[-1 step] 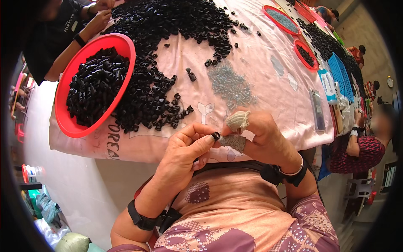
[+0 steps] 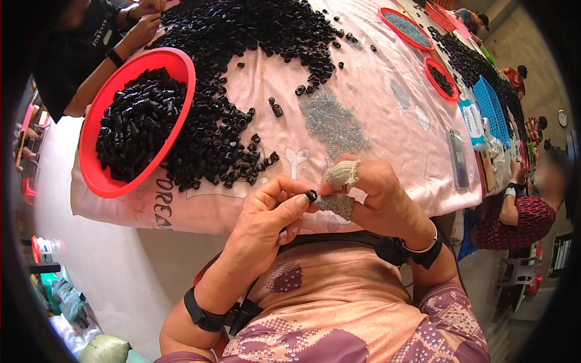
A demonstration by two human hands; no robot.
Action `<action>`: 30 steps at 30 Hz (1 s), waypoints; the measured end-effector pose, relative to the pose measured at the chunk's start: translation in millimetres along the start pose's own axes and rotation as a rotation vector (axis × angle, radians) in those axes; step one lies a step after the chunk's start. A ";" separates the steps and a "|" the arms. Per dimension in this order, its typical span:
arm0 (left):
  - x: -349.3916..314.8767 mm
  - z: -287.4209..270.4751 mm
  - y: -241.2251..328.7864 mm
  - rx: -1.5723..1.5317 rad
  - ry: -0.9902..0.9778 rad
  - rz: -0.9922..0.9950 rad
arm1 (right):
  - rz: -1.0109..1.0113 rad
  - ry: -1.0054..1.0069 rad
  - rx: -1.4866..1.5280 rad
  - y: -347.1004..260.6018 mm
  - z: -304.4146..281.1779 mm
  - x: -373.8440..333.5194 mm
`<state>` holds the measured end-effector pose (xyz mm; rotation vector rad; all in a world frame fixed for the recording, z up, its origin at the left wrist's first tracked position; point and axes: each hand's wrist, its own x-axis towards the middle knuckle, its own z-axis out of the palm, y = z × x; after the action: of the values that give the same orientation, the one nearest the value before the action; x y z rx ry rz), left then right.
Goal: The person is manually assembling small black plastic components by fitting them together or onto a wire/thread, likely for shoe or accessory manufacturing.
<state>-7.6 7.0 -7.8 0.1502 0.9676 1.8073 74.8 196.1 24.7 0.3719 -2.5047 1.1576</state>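
Note:
My left hand (image 2: 269, 212) pinches a small black plastic cap (image 2: 311, 195) between thumb and fingertips, its open end facing right. Close against it, my right hand (image 2: 378, 196) has its thumb and forefinger pressed together, both wrapped in grey-white cloth finger covers (image 2: 338, 206). Whatever lies between those fingertips is too small or hidden to make out. Both hands are above the table's near edge. Beyond them, a loose heap of small see-through bluish pieces (image 2: 334, 124) lies on the pink cloth (image 2: 387, 145). A big spread of black caps (image 2: 212, 136) covers the cloth to the left and back.
A red basin (image 2: 189, 91) full of black tubular parts leans at the left. Across the right side are red trays (image 2: 452, 97), a blue basket (image 2: 490, 112), a wipes pack (image 2: 472, 124) and a phone (image 2: 457, 158). A co-worker's hands (image 2: 145, 24) work at the far left; other people sit rightward.

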 end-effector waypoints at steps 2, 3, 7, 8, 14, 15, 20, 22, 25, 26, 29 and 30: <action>0.1 -0.2 -0.4 0.031 0.009 0.014 | 0.027 -0.016 -0.017 0.5 1.1 -1.5; 0.2 -0.4 -0.6 0.062 0.017 0.027 | 0.027 -0.017 -0.016 0.0 1.8 -1.8; 0.0 0.2 -0.3 0.065 0.040 0.019 | 0.035 -0.001 -0.037 -3.2 3.7 -1.3; -0.2 0.4 0.3 0.052 0.033 0.017 | 0.031 0.007 -0.054 -3.9 4.3 -1.1; -0.3 -1.5 -0.1 -0.020 0.020 0.008 | 0.105 0.017 0.098 -6.4 6.0 -1.8; 0.1 -1.8 -0.2 -0.045 0.013 0.002 | 0.104 0.017 0.098 -5.4 6.1 -1.7; 0.2 -2.3 0.2 -0.061 0.007 -0.004 | 0.099 0.042 0.088 -2.3 9.1 -1.7; 0.2 -2.5 0.2 -0.062 0.000 -0.007 | 0.107 0.042 0.080 -4.3 8.9 -0.8; -0.1 -3.0 0.1 -0.077 0.013 -0.007 | 0.146 0.029 0.069 -6.3 8.2 -0.6; 0.2 -3.3 0.1 -0.084 0.004 -0.005 | 0.180 0.019 0.063 -6.9 7.7 -1.0; 0.7 -3.8 -1.4 -0.094 -0.002 -0.003 | 0.026 0.027 0.031 -2.2 11.3 -1.2; 0.7 -3.8 -1.8 -0.098 0.001 -0.004 | 0.026 0.028 0.030 -2.7 10.9 -1.1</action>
<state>-8.6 5.7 -11.7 0.0856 0.8772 1.8470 74.6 186.1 19.5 0.3301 -2.4778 1.2038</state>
